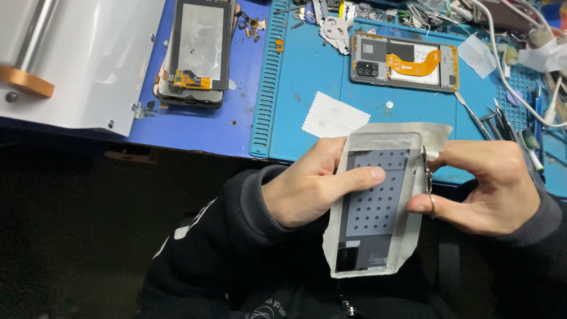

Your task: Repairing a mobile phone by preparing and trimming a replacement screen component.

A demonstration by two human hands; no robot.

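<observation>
Here the left hand [307, 189] pinches the upright screen [375, 207], thumb across it; the right hand [484, 186] grips tweezers [428, 177] at its right edge.

Grey dotted phone panel [373, 204] in translucent sleeve, upright, held above lap

Black hoodie sleeves [248, 195]; grey cuffs [534, 227]

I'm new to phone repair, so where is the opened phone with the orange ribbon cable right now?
In the head view, the opened phone lies flat on the blue mat, upper right of centre, beyond both hands and just past the white cloth.
</observation>
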